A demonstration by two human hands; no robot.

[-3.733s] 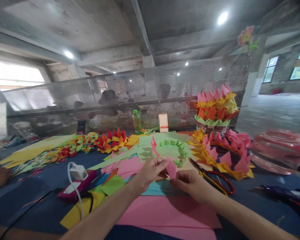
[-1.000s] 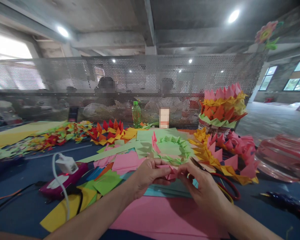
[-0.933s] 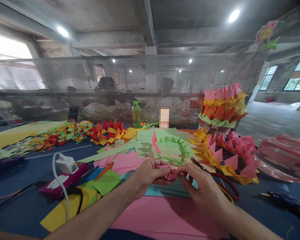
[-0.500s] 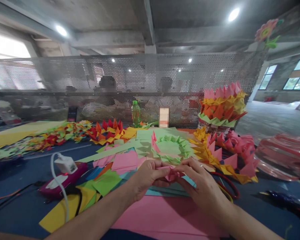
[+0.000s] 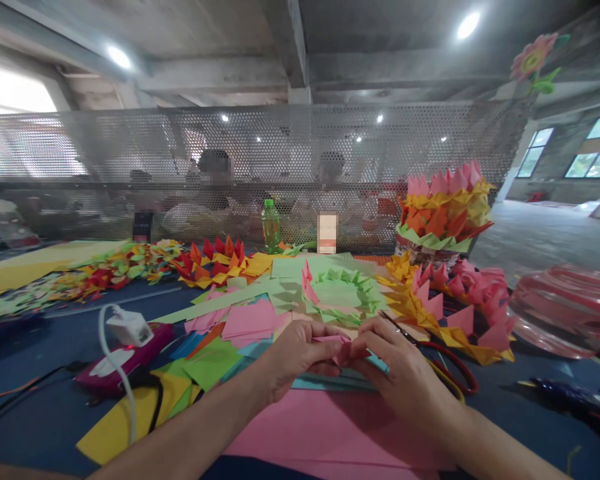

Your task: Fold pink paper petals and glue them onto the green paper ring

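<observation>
A small folded pink paper piece (image 5: 342, 350) is pinched between my two hands above the sheets on the table. My left hand (image 5: 300, 353) has thumb and fingers closed on its left side. On its right side, the fingertips of my right hand (image 5: 397, 367) are pressed together. Just beyond my hands sits a ring of folded green paper pieces (image 5: 357, 283) with a pink folded point (image 5: 307, 283) standing at its left. Partly hidden behind my right hand lie what look like scissors with red handles (image 5: 467, 377). Large pink sheets (image 5: 325, 427) lie below my wrists.
Pink square papers (image 5: 250, 320) lie to the left, near a purple power strip (image 5: 125, 367) with a white charger. Yellow and pink folded chains (image 5: 435, 307), a tiered paper model (image 5: 447, 207) and a clear pink-tinted container (image 5: 565, 310) stand right. A green bottle (image 5: 271, 227) stands by the mesh screen.
My right fingers have shifted slightly on the pink paper piece, which now shows less between the hands. A dark thin blade now shows above my right knuckles. The left hand is nearly still.
</observation>
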